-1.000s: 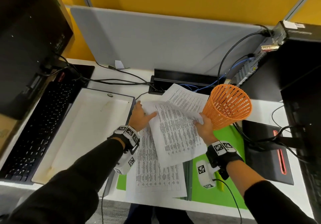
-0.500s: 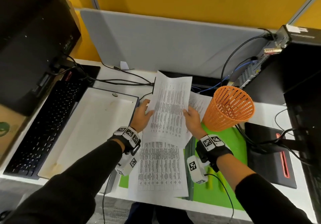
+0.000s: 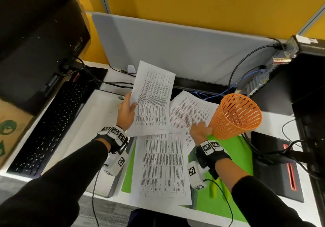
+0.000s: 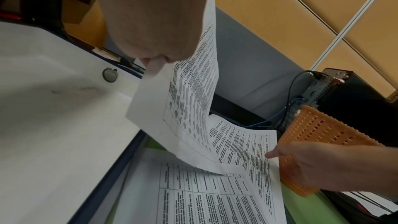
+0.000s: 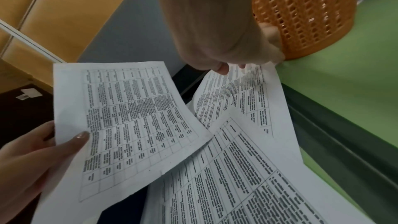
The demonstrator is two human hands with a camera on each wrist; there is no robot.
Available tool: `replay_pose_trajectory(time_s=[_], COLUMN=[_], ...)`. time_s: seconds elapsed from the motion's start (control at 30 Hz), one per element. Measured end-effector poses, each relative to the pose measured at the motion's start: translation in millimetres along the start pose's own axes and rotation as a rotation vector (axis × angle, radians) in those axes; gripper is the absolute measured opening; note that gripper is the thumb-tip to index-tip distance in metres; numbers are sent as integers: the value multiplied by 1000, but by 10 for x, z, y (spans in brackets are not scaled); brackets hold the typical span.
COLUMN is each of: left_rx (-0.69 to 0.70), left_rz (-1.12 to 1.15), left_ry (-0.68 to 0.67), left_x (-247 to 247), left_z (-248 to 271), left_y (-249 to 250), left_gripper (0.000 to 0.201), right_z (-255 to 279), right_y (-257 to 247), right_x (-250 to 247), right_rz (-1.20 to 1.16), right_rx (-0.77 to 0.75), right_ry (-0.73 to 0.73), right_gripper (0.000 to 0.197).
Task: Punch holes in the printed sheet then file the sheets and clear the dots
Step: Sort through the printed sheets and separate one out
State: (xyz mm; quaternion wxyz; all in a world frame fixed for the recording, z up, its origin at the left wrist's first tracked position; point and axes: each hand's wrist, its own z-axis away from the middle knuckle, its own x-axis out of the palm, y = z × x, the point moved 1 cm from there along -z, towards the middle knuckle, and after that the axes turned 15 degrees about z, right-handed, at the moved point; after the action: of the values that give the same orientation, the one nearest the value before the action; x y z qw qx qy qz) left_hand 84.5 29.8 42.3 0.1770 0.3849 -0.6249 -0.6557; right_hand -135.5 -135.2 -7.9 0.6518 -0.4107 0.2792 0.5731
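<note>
My left hand (image 3: 127, 111) grips the left edge of a printed sheet (image 3: 153, 100) and holds it raised above the desk, thumb on its printed face (image 5: 81, 136). My right hand (image 3: 200, 130) pinches the near edge of a second printed sheet (image 3: 191, 114) with curled fingers, right against the base of the orange mesh basket (image 3: 235, 117). That sheet lies slanted, partly over a third printed sheet (image 3: 161, 167), which lies flat on the green folder (image 3: 233, 156). No hole punch is in view.
A white binder cover (image 3: 84, 131) lies open at the left, beside a black keyboard (image 3: 52, 121) and monitor (image 3: 35, 41). A black device with a red stripe (image 3: 274, 165), cables (image 3: 246, 85) and a computer case (image 3: 307, 85) crowd the right.
My right hand has let go of the raised sheet and dropped right to the second sheet by the basket. The left hand alone now holds the raised sheet, shifted left.
</note>
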Motion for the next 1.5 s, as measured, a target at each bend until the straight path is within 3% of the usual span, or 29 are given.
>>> replay_pose_trajectory(time_s=[0.13, 0.23, 0.3, 0.37, 0.5, 0.63, 0.77, 1.1, 1.17, 1.27, 1.33, 1.5], left_rx=[-2, 4, 9, 16, -12, 6, 64, 51, 56, 59, 66, 17], left_rz=[9, 0, 6, 20, -22, 7, 92, 113, 118, 95, 96, 41], left_ry=[15, 9, 12, 9, 18, 15, -9, -15, -15, -4, 14, 62], left_x=[-32, -35, -32, -35, -83, -97, -81, 13, 40, 77, 102, 78], left_z=[-33, -40, -46, -65, -144, -164, -124, -163, -179, -204, -228, -354], left_y=[-81, -87, -85, -118, -358, -333, -125, 27, 42, 59, 73, 36], left_gripper=[50, 34, 40, 50, 35, 36, 50, 80, 74, 44, 34, 29], right_z=[-163, -216, -207, -208, -203, -158, -101, -123, -140, -122, -104, -25], right_y=[61, 89, 93, 91, 21, -57, -129, -379, -472, -614, -679, -702], right_x=[174, 259, 251, 211, 150, 25, -149, -497, -554, -689, -817, -1320], right_rz=[-2, -28, -58, -116, -290, -324, -322, -236, -307, -413, -417, -443], right_rx=[63, -11, -23, -41, -170, -311, -380, -450, -446, -430, -455, -700], right_ry=[-19, -58, -26, 30, 211, 417, 562, 603, 630, 671, 709, 700], right_gripper=[50, 40, 40, 41, 37, 34, 31, 32, 35, 38, 38, 43])
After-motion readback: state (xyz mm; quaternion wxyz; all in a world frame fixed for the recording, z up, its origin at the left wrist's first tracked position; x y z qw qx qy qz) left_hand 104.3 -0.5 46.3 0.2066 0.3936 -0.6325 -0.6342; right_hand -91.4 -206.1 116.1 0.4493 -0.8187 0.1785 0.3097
